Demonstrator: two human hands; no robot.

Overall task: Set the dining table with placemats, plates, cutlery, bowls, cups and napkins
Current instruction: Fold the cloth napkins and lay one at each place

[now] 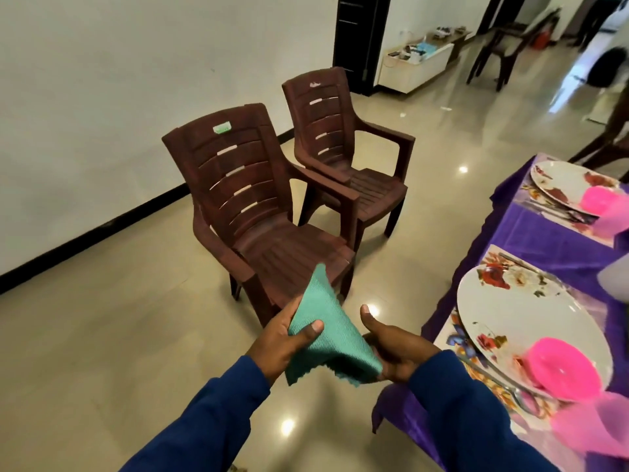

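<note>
Both hands meet over the floor beside the table, forearms in blue sleeves reaching forward. The left hand pinches a green napkin — thumb on top, fingers beneath. The right hand curls round the napkin's lower corner, thumb raised. The nearest plate carries a pink bowl — a fork lies beside it.

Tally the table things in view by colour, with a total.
Pink bowls: 2
White floral plates: 2
Green napkin: 1, held by left hand and right hand
Total: 5
</note>
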